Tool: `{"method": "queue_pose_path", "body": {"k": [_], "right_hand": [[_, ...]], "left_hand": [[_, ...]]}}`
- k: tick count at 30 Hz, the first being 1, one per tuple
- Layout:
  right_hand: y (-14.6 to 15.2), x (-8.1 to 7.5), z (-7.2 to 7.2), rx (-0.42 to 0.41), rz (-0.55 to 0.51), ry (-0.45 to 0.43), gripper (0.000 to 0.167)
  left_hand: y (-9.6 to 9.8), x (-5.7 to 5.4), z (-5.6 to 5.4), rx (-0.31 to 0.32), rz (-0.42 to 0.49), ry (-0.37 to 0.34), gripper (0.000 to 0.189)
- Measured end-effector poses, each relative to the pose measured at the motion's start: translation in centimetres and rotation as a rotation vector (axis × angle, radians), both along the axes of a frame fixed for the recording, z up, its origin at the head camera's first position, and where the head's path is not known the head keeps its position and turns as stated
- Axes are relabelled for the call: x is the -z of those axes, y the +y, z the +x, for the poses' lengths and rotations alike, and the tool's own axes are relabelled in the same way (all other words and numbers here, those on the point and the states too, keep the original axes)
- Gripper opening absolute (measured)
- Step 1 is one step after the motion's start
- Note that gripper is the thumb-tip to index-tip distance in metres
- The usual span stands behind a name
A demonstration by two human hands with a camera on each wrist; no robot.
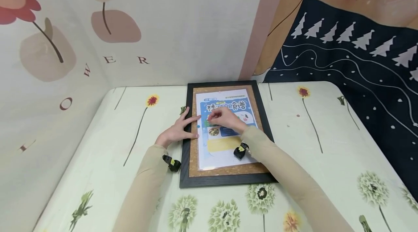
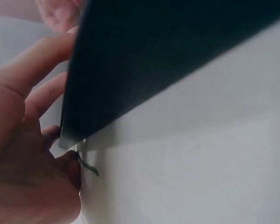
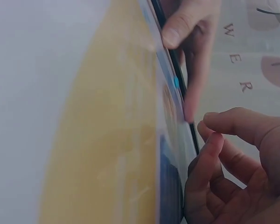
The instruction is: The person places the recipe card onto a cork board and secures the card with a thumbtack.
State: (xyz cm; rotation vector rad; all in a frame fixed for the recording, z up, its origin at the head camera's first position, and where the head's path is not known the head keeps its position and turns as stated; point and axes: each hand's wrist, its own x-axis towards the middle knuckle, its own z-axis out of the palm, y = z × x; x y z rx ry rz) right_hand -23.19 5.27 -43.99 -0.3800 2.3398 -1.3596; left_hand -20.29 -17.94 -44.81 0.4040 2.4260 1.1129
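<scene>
A cork board (image 1: 193,152) in a black wooden frame lies on the table, with a printed sheet (image 1: 209,159) in blue, yellow and white on it. My left hand (image 1: 176,130) rests across the frame's left side, fingers spread, fingertips at the sheet's left edge. Beside those fingertips a small blue pushpin (image 3: 176,82) sits in that edge. My right hand (image 1: 225,118) hovers over the sheet's upper half, thumb and forefinger brought together, other fingers curled. I cannot tell whether something tiny is between them. In the left wrist view the frame's dark side (image 2: 130,56) covers some left fingertips.
A white tablecloth (image 1: 111,174) printed with flowers lies under the board. Behind the board stands a pale curtain (image 1: 183,43) with printed flowers and letters; a dark one (image 1: 326,54) with white trees hangs at the right. Each wrist wears a small black camera (image 1: 174,165).
</scene>
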Motion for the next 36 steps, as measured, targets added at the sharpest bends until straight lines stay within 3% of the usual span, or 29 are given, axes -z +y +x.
{"method": "queue_pose_path", "body": {"k": [8, 22, 36], "right_hand": [[3.5, -0.1, 0.3, 0.057, -0.014, 0.032, 0.017], [9.1, -1.2, 0.5, 0.180, -0.083, -0.034, 0.031], [13.9, -0.5, 0.7, 0.248, -0.143, -0.047, 0.035]], "left_hand": [[0.1, -0.1, 0.1, -0.017, 0.003, -0.013, 0.077], [0.1, -0.2, 0.1, -0.004, 0.019, 0.010, 0.076], [0.3, -0.3, 0.1, -0.006, 0.007, 0.001, 0.076]]}}
